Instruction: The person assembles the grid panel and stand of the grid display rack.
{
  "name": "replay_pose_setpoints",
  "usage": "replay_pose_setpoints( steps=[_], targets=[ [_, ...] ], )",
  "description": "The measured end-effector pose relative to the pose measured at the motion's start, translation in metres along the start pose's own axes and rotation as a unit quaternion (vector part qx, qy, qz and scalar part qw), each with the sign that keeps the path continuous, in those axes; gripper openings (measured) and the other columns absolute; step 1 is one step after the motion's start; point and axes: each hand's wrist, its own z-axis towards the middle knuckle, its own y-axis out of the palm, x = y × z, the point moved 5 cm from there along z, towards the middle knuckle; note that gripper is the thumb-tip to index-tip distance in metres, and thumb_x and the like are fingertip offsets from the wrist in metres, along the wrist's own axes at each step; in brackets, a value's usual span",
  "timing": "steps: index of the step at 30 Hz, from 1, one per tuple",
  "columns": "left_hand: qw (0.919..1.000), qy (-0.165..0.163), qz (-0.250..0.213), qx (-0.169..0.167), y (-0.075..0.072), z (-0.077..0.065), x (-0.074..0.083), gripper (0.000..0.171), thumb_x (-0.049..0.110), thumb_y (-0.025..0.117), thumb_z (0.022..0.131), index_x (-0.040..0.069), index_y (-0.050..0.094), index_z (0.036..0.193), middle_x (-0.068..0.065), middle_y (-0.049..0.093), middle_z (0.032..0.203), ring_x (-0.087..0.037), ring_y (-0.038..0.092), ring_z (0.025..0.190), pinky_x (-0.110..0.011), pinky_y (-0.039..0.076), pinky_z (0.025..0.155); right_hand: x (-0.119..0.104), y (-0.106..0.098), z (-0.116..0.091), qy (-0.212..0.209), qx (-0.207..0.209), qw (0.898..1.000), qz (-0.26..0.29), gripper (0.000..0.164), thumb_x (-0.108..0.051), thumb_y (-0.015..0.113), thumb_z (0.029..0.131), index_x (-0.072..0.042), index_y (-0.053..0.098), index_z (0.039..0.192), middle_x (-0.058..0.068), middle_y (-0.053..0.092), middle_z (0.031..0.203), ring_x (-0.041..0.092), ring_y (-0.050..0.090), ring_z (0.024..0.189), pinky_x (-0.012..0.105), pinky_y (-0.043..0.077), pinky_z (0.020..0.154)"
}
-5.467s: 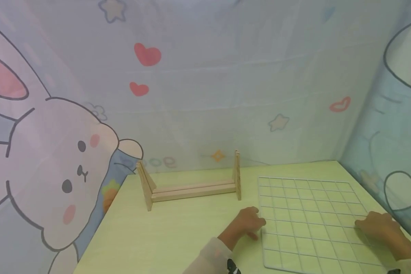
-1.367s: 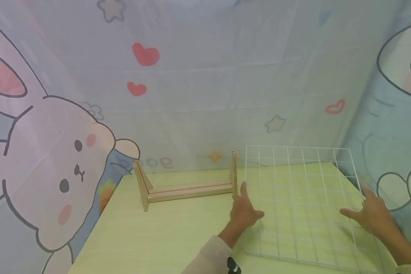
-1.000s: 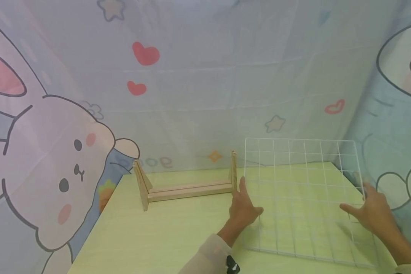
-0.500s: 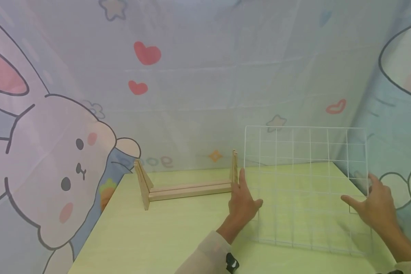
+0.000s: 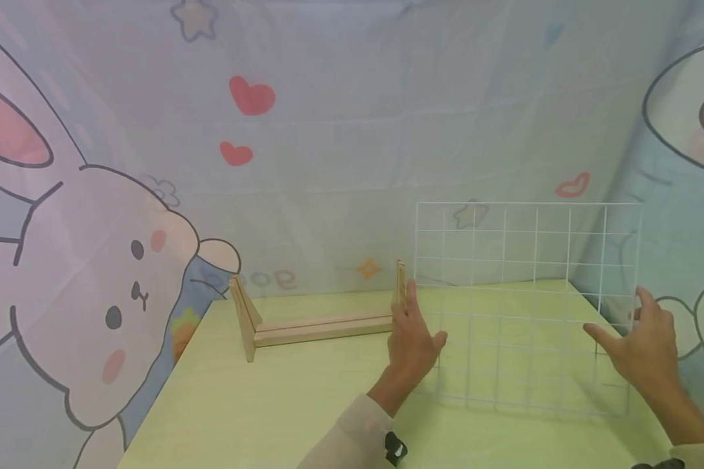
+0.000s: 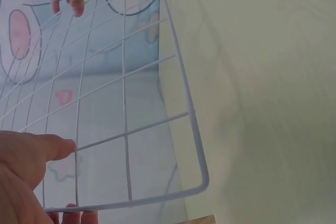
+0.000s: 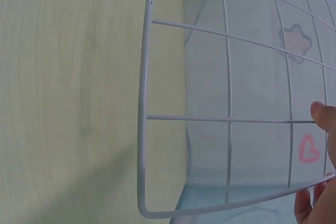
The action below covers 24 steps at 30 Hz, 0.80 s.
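Between both hands a white wire grid panel [image 5: 504,262] stands nearly upright, leaning a little, at the right of the table. My left hand [image 5: 410,342] holds its left edge: in the left wrist view the thumb [image 6: 58,147] lies on the near side while fingers [image 6: 79,217] wrap past the rim. On the right edge, my right hand [image 5: 645,348] grips likewise, its thumb [image 7: 323,115] against the mesh in the right wrist view. Left of the panel rests a wooden stand [image 5: 322,329], two slanted uprights joined by long bars; my left fingers partly hide its right upright.
Pale yellow-green table [image 5: 270,404] runs back to a printed cloth wall [image 5: 340,163]. A side curtain [image 5: 686,228] hangs close beyond the right hand. In the left wrist view, a wooden end [image 6: 202,220] shows near the panel's corner.
Earlier the grid panel lay flat, with the hands beside its edges. Both hands have since raised its top edge, and over the last second it has tilted more upright.
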Motion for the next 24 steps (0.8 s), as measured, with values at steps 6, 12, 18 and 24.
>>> replay_pose_setpoints(
  steps=[6, 12, 18, 24],
  targets=[
    [0.9997, 0.007, 0.006, 0.021, -0.006, 0.003, 0.002, 0.113, 0.029, 0.088, 0.079, 0.022, 0.014, 0.164, -0.008, 0.047, 0.107, -0.012, 0.041, 0.073, -0.022, 0.037, 0.050, -0.008, -0.005, 0.002, 0.002, 0.033, 0.999, 0.016, 0.100, -0.029, 0.080, 0.085, 0.005, 0.020, 0.158, 0.037, 0.043, 0.118, 0.054, 0.039, 0.109, 0.064, 0.033, 0.078],
    [0.9979, 0.026, 0.026, 0.053, -0.011, 0.006, 0.004, 0.116, 0.032, 0.088, 0.078, 0.021, 0.012, 0.164, -0.008, 0.047, 0.104, -0.011, 0.040, 0.072, -0.020, 0.036, 0.049, -0.017, -0.010, 0.002, 0.002, 0.068, 0.997, 0.020, 0.098, -0.027, 0.080, 0.084, 0.002, 0.022, 0.159, 0.033, 0.044, 0.118, 0.048, 0.040, 0.105, 0.053, 0.030, 0.073],
    [0.9971, 0.035, 0.024, 0.063, -0.017, 0.009, 0.006, 0.116, 0.034, 0.086, 0.081, 0.024, 0.008, 0.165, -0.009, 0.047, 0.107, -0.012, 0.041, 0.072, -0.021, 0.037, 0.049, -0.025, -0.013, 0.003, 0.008, 0.096, 0.995, 0.032, 0.097, -0.021, 0.081, 0.083, -0.001, 0.024, 0.159, 0.029, 0.044, 0.117, 0.037, 0.038, 0.099, 0.045, 0.028, 0.074],
    [0.9945, 0.045, 0.040, 0.086, -0.022, 0.011, 0.008, 0.115, 0.035, 0.087, 0.080, 0.022, 0.009, 0.165, -0.007, 0.048, 0.102, -0.011, 0.039, 0.069, -0.019, 0.033, 0.046, -0.030, -0.013, 0.004, 0.012, 0.131, 0.990, 0.049, 0.097, -0.017, 0.083, 0.079, -0.004, 0.027, 0.158, 0.028, 0.044, 0.113, 0.031, 0.036, 0.096, 0.042, 0.027, 0.074]
  ],
)
